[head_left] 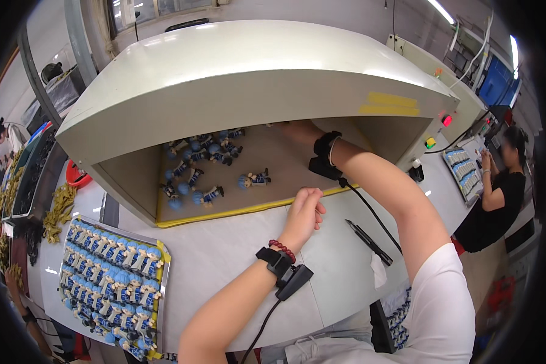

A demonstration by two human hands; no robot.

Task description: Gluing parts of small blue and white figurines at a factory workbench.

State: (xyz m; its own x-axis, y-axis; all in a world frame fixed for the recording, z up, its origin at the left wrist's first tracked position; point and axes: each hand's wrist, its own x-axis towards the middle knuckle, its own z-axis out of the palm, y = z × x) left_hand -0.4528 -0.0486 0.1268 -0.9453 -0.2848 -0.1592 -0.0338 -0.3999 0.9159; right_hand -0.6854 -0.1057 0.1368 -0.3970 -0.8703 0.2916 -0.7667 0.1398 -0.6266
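Observation:
My left hand point(305, 215) rests at the front edge of a big cream metal hood point(255, 91), its fingers curled in and nothing showing in them. Deep inside the hood's opening is my right hand point(295, 130); the hood's front edge hides its fingers. To the left of it, small blue-haired figurines point(203, 148) lie heaped on the hood's floor. A single figurine point(255, 178) lies on its side apart from the heap, between it and my hands. Both wrists wear black strapped devices with cables.
A metal tray point(165, 273) packed with rows of similar figurines stands at the left. A black pen-like tool point(368, 241) and a white tissue point(378, 271) lie on the table at right. Yellow tape point(236, 213) edges the hood's floor. A co-worker point(500, 188) handles something at the far right.

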